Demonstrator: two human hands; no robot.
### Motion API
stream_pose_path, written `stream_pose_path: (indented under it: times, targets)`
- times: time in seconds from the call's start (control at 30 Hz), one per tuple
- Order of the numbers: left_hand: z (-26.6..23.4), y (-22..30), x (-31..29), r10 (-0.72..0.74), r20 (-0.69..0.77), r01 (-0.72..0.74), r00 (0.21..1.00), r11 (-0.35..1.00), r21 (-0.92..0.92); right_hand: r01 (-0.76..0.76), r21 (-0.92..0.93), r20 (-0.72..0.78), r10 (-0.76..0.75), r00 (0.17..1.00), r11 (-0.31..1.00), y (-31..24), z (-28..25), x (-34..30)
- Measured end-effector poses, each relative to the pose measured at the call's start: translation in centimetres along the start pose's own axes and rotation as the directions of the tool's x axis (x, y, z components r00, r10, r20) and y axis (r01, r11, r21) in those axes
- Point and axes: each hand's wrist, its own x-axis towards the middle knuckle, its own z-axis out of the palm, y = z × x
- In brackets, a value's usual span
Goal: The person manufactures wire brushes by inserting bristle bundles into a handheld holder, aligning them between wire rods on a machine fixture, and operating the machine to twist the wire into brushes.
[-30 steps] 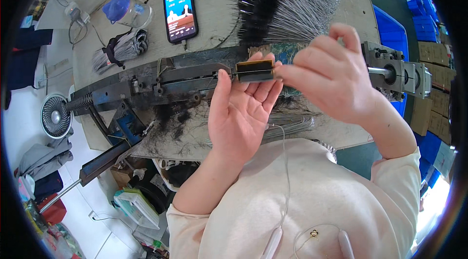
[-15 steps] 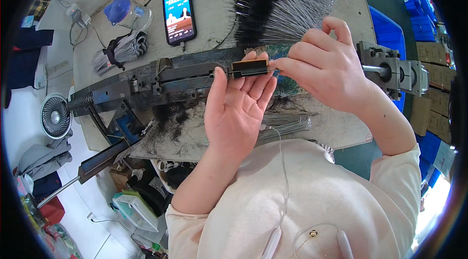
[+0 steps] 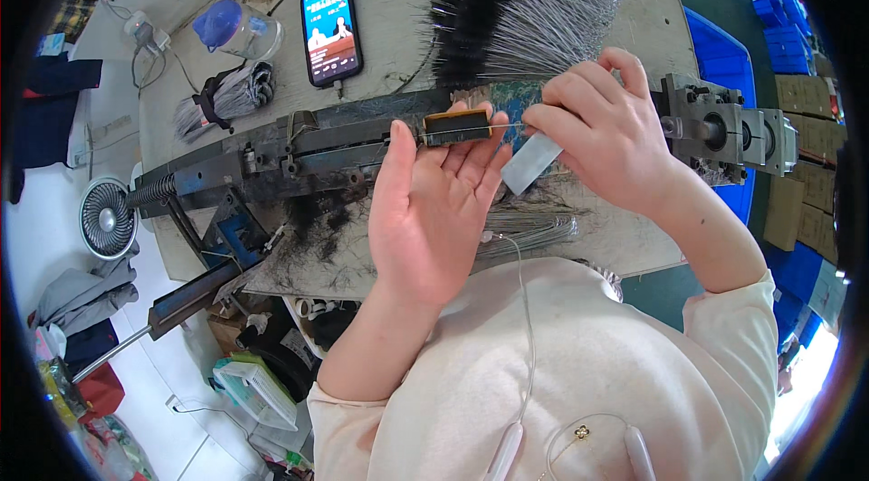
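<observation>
My left hand (image 3: pixel 433 214) is palm up, its fingers curled under a small block of black bristles (image 3: pixel 457 129) with a yellowish edge. The thumb stands up at the block's left end. A thin metal wire (image 3: pixel 507 125) runs across the bristles and out to the right. My right hand (image 3: pixel 608 139) pinches near the wire's right end and also holds a flat, translucent grey plate (image 3: pixel 532 164) that slants downward. Behind both hands runs a long dark metal bench machine (image 3: pixel 348 148).
Wire-stemmed black brushes (image 3: pixel 534 15) lie fanned at the back. A lit phone (image 3: pixel 331 33), a purple-lidded jar (image 3: pixel 237 28) and a tied wire bundle (image 3: pixel 231 96) are at the back left. A shaft clamp (image 3: pixel 715 130) stands right. Loose wires (image 3: pixel 534 232) lie near my body.
The grey plate now shows below my right fingers, where it was not visible before. The bristle block has shifted slightly left and turned, and the wire now shows across its face.
</observation>
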Motion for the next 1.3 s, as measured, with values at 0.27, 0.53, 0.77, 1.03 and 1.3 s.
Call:
stream_pose_path:
  times: [0.27, 0.53, 0.77, 1.03, 1.3]
  targets:
    - [-1.2, -0.6, 0.5, 0.031, 0.011, -0.033, 0.999, 0.989, 0.145, -0.047, 0.127, -0.168, 0.068, 0.983, 0.991, -1.1, -1.6, -1.7]
    - [-4.9, -2.5, -0.8, -0.014, -0.078, 0.051, 0.997, 0.864, 0.500, -0.565, 0.375, 0.528, 0.332, 0.782, 0.735, -2.1, 2.7, -11.0]
    - [-19.0, 6.7, -12.6, 0.458, -0.660, -0.360, 0.595, 0.886, 0.291, -0.563, 0.273, 0.567, 0.342, 0.749, 0.780, -2.9, 4.4, -14.0]
    - [-27.0, 13.7, -18.7, 0.696, -0.687, -0.659, 0.210, 0.619, 0.426, -0.605, 0.405, 0.477, 0.405, 0.780, 0.686, -2.5, 2.7, -12.3]
    - [-22.6, 8.7, -15.2, 0.598, -0.728, -0.607, 0.337, 0.728, 0.318, -0.583, 0.673, 0.210, 0.638, 0.741, 0.455, -2.9, 0.2, -12.0]
